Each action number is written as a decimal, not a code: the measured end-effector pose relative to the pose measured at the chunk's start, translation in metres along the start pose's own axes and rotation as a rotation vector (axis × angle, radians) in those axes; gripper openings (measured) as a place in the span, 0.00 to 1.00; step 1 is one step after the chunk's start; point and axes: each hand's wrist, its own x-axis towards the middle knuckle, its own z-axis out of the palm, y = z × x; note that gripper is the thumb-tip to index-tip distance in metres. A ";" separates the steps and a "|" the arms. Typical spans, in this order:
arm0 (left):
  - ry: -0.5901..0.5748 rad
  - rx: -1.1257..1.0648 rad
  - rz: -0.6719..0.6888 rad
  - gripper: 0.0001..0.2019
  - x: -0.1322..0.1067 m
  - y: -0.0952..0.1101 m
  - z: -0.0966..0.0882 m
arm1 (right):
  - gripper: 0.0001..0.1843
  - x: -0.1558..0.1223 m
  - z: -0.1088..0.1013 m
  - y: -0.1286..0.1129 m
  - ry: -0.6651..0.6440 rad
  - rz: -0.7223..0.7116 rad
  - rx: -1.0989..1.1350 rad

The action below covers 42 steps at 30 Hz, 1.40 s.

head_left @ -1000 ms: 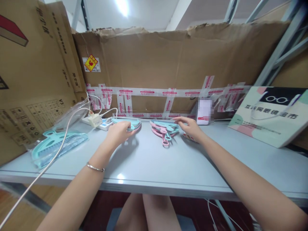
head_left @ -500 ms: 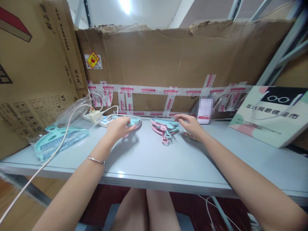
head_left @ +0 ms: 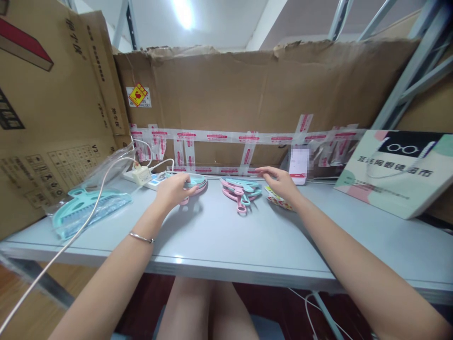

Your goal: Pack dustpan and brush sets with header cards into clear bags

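My left hand [head_left: 173, 190] is curled at the left side of a low stack of light-blue and pink plastic pieces [head_left: 198, 184], thumb along the near edge. Its other fingertips are partly hidden. A pink handle end shows below the thumb. In the middle of the table lies a pile of similar pink and light-blue pieces [head_left: 242, 191], with ring-ended handles pointing toward me. My right hand [head_left: 279, 182] is open just right of that pile, fingers stretched left behind its far edge, holding nothing visible. Under my right wrist lies a colourful printed packet [head_left: 279, 200], partly covered.
A bagged light-blue dustpan and brush [head_left: 88, 210] lies at the left, crossed by a white cable [head_left: 92, 211]. A power strip [head_left: 150, 181] with plug sits behind my left hand. A phone [head_left: 299, 165] leans against the cardboard [head_left: 219, 94]. A paper bag [head_left: 396, 174] stands right.
The view has shifted slightly. Both hands stay almost in place, and more of the colourful packet shows under my right hand. Both sets of plastic pieces lie as before.
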 end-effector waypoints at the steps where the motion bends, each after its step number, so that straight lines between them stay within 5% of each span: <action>1: 0.006 0.002 0.003 0.14 0.000 0.000 0.000 | 0.16 0.000 0.001 0.000 -0.001 -0.001 0.002; 31: 0.064 0.005 -0.010 0.15 0.000 -0.004 0.000 | 0.16 0.000 0.007 0.013 -0.001 0.035 0.040; 37: 0.162 0.030 -0.159 0.20 -0.003 -0.003 -0.006 | 0.15 0.001 0.008 0.015 0.006 0.033 0.059; 42: 0.386 -0.118 -0.193 0.15 -0.005 -0.007 -0.015 | 0.15 -0.001 0.010 0.010 0.003 0.035 0.056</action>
